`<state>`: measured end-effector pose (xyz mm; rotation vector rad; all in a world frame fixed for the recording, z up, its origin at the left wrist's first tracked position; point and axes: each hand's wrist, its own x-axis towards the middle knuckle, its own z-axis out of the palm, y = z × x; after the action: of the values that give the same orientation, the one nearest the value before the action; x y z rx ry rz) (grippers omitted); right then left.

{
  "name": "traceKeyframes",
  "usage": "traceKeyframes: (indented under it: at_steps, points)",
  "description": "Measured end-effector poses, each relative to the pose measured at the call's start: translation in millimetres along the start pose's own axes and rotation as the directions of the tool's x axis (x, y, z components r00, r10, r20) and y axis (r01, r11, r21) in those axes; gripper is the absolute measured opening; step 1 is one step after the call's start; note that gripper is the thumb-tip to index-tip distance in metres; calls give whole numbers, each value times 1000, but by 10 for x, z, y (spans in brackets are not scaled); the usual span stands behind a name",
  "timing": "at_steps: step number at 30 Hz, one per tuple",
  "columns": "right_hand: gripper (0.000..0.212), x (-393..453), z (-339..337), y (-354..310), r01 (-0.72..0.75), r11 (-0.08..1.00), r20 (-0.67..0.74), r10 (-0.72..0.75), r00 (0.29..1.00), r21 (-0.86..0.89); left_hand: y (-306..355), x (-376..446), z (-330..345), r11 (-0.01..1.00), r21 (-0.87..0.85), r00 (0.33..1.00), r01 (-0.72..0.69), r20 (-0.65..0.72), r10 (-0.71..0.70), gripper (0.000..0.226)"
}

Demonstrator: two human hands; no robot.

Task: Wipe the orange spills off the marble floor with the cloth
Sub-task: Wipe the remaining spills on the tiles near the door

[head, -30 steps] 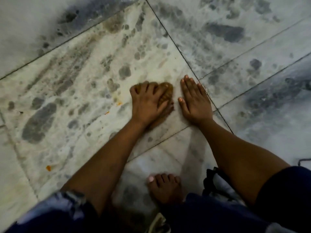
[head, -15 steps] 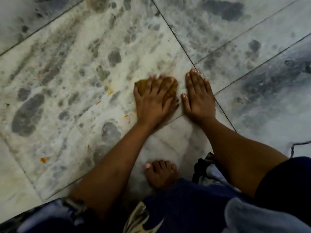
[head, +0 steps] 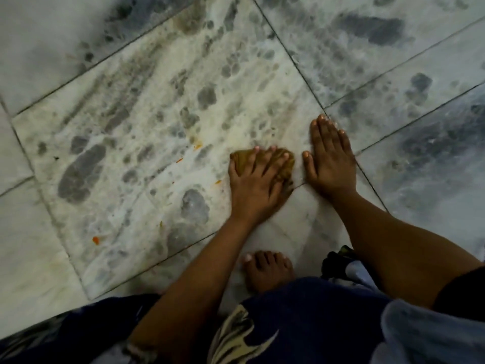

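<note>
At the far left, the marble floor (head: 78,258) ran out of frame, its pale slabs mottled with grey patches and divided by thin dark seams. A small orange spill (head: 96,240) lay near the lower left corner of the big central slab, well apart from the hands. Further right, tiny orange flecks (head: 179,160) dotted the same slab; they were too small to say whether they were liquid or solid bits. One more orange speck (head: 217,182) sat just beside the left hand (head: 256,179).

That left hand lay palm-down on a brownish-yellow cloth (head: 284,166), fingers spread and nearly straight, pressing it flat against the floor rather than gripping it. Most of the cloth was hidden beneath the hand; only its bunched edges showed at the fingertips and along the thumb side, close to a seam between slabs.

Just beside the cloth, not touching it, the right hand (head: 330,164) rested flat on the bare marble, fingers together and straight, holding nothing, the arm propped behind it.

Below the hands a bare foot (head: 267,271) stood on the floor, its heel covered by dark blue patterned clothing (head: 301,324) that filled the bottom edge. The right upper arm was cut off by the frame. The far slabs at upper right were darker and blurred.
</note>
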<state>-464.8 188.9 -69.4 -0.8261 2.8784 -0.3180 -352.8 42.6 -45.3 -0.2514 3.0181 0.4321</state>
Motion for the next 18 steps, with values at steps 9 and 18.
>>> traceKeyframes:
  at_steps: [9,18]
  points:
    - [63,13,39,-409,-14,996,-40,18,999,91,-667,645,-269,956,1,950,294,-111,-292,51]
    - [62,289,126,-676,74,996,-5,-74,997,52,-398,-361,-51,983,6,980,183,-79,-182,54]
